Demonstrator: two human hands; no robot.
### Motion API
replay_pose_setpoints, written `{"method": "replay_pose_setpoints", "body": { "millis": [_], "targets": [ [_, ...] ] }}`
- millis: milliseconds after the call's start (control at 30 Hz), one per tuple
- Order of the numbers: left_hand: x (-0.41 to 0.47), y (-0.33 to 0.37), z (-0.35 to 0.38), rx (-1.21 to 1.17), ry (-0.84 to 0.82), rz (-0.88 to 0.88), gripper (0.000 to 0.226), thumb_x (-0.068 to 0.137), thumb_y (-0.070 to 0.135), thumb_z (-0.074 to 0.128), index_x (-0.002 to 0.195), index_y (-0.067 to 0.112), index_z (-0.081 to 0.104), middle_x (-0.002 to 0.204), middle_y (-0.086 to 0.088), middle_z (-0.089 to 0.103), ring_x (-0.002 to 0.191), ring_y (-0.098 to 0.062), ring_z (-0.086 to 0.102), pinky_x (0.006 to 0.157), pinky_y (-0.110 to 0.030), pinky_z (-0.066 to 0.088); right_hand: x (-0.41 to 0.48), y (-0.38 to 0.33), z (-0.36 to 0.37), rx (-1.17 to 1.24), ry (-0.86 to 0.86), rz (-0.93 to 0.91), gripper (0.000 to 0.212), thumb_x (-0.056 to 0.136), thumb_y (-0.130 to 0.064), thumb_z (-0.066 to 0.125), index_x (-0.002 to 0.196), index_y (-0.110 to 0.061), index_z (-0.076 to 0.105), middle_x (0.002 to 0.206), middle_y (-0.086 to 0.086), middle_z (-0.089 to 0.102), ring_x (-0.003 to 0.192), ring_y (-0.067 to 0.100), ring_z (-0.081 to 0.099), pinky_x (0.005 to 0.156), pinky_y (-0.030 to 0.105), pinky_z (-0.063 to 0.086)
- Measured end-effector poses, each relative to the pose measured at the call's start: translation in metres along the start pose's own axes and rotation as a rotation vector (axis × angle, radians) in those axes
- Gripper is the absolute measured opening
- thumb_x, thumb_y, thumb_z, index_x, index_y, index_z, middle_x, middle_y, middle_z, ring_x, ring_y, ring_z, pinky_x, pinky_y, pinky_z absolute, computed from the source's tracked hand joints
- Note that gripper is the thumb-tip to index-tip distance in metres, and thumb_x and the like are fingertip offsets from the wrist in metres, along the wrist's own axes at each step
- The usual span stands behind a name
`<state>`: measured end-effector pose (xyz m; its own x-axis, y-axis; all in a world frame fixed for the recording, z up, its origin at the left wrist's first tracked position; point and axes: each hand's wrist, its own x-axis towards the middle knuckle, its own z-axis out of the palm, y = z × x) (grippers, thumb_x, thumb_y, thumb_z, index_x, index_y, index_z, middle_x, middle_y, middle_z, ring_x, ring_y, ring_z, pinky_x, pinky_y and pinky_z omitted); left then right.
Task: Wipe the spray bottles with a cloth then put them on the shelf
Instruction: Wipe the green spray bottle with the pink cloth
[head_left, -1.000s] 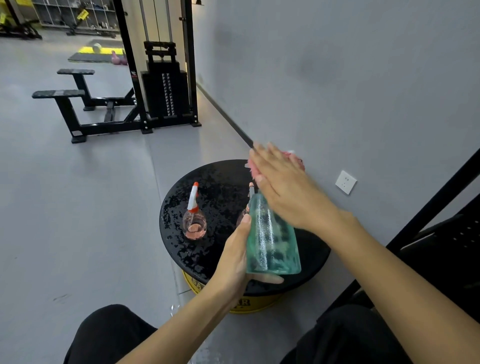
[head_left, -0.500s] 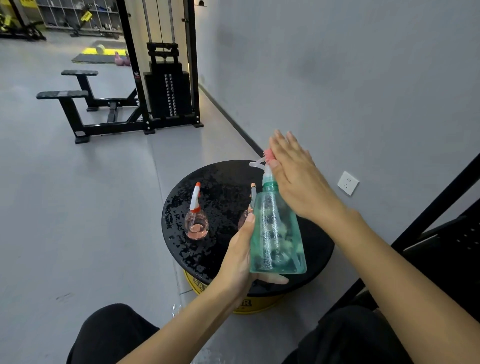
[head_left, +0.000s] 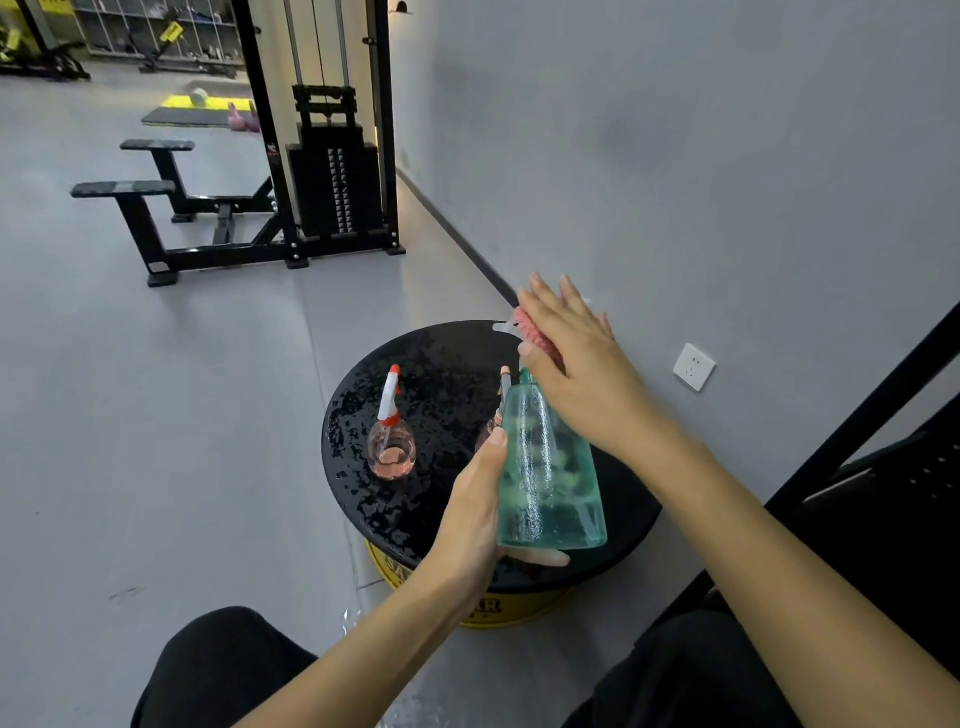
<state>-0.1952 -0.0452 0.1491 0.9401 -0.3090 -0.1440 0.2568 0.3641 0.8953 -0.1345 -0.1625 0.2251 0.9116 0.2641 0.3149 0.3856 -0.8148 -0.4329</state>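
**Green bottle held up, cloth pressed to its top**

The left hand (head_left: 475, 519) grips the green spray bottle (head_left: 545, 478) low down, thumb lying up its left side and fingers curled under its base. The bottle is held nearly upright over the near edge of the desk (head_left: 447, 364). The right hand (head_left: 582, 374), fingers straight, presses a pink cloth (head_left: 535, 332) flat against the bottle's sprayer head. A pink spray bottle (head_left: 392, 441) stands on the round, speckled black desk to the left. A second pink bottle (head_left: 503, 395) is mostly hidden behind the green one. Beyond are a wall socket (head_left: 694, 367) on the right and a cable machine (head_left: 332, 171) far left.
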Motion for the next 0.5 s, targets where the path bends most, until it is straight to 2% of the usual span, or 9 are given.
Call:
{"method": "replay_pose_setpoints", "body": {
  "millis": [133, 300, 400, 500],
  "targets": [
    [0.002, -0.001, -0.002, -0.013, 0.017, 0.031, 0.061, 0.083, 0.063, 0.038, 0.127, 0.028, 0.06, 0.111, -0.003, 0.075, 0.092, -0.026, 0.074, 0.046, -0.035, 0.059, 0.003, -0.006, 0.004, 0.067, 0.067, -0.002, 0.044, 0.106, -0.021, 0.03, 0.15, -0.019, 0.03, 0.16, -0.008, 0.02, 0.149, 0.007, 0.002, 0.118, 0.031, -0.007],
    [0.006, 0.006, -0.011, -0.045, 0.034, 0.042, 0.054, 0.085, 0.062, 0.033, 0.115, 0.03, 0.064, 0.108, -0.005, 0.076, 0.093, -0.026, 0.074, 0.055, -0.039, 0.061, -0.014, -0.015, -0.001, 0.113, -0.013, -0.062, 0.043, 0.105, -0.02, 0.034, 0.147, -0.021, 0.037, 0.157, -0.011, 0.027, 0.147, 0.002, 0.01, 0.123, 0.035, 0.0],
    [0.009, 0.01, -0.015, -0.046, 0.055, 0.08, 0.053, 0.087, 0.061, 0.033, 0.114, 0.029, 0.066, 0.11, -0.004, 0.075, 0.096, -0.023, 0.074, 0.064, -0.035, 0.06, -0.022, -0.019, -0.008, 0.097, -0.023, -0.088, 0.041, 0.104, -0.017, 0.037, 0.144, -0.022, 0.043, 0.155, -0.012, 0.031, 0.146, -0.001, 0.011, 0.123, 0.035, 0.002],
    [0.011, 0.013, -0.017, -0.031, 0.062, 0.092, 0.053, 0.087, 0.062, 0.032, 0.114, 0.031, 0.065, 0.106, -0.001, 0.076, 0.092, -0.021, 0.075, 0.062, -0.041, 0.06, -0.033, -0.024, -0.011, 0.084, -0.062, -0.108, 0.041, 0.103, -0.015, 0.039, 0.143, -0.025, 0.045, 0.153, -0.014, 0.033, 0.146, -0.003, 0.011, 0.123, 0.036, 0.0]
  ]
}}
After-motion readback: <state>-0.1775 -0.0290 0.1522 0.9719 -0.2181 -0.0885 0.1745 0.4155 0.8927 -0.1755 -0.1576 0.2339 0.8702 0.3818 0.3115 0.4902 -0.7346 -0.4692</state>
